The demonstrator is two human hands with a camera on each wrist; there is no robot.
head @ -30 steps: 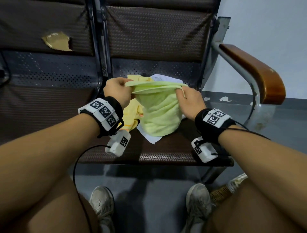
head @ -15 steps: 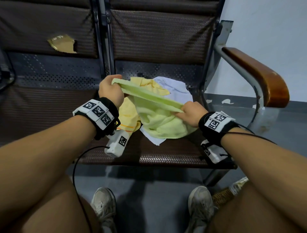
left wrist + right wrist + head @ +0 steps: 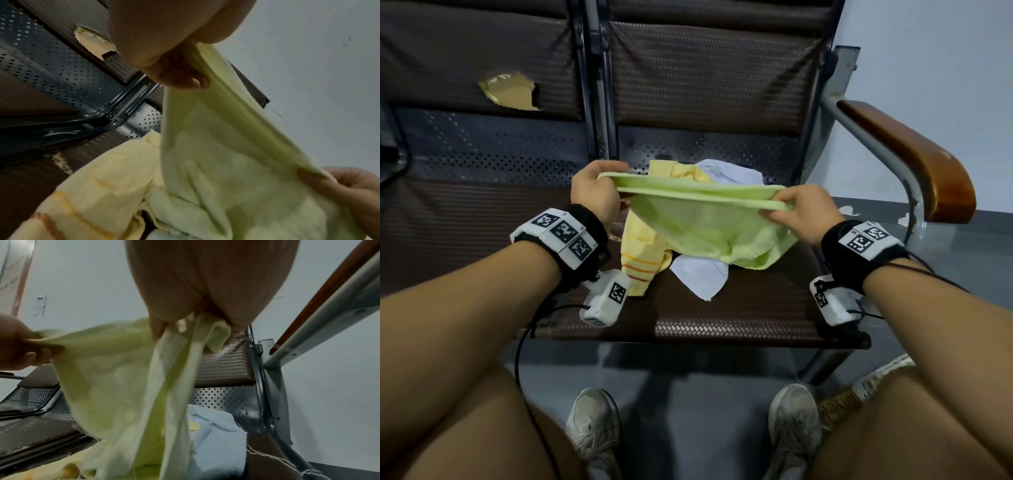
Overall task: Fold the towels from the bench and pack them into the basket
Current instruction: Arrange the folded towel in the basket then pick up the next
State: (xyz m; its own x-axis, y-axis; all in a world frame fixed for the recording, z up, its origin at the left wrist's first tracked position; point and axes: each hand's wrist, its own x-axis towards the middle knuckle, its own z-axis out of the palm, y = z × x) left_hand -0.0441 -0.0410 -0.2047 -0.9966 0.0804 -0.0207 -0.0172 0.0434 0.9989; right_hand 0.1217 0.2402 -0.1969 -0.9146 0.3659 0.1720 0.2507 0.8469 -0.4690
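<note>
green towel held taut above the bench, soft and light

the green towel (image 3: pixel 709 222) is held up over the bench seat (image 3: pixel 722 315), its doubled top hem stretched between both hands. the left hand (image 3: pixel 595 192) is clenched on one end of the hem, cloth pinched between thumb and curled fingers; the right hand (image 3: pixel 801 212) is pinched on the other end in the same way. the lower part hangs slack, and its bottom edge appears to rest on the seat.

the cloth is judged light, limp and thin: it sags in the middle and light shows through it. no stiffness is to be expected, so any unsupported part will droop. it is best taken at the corners or along the hem, where the doubled edge gives a firmer hold; terry is unlikely to slip.

a yellow towel (image 3: pixel 640 246) and a white cloth (image 3: pixel 702 274) lie crumpled on the seat behind and beneath it, not yet folded. a woven rim by the right foot may be the basket (image 3: pixel 839 407); it cannot be told for certain.
</note>
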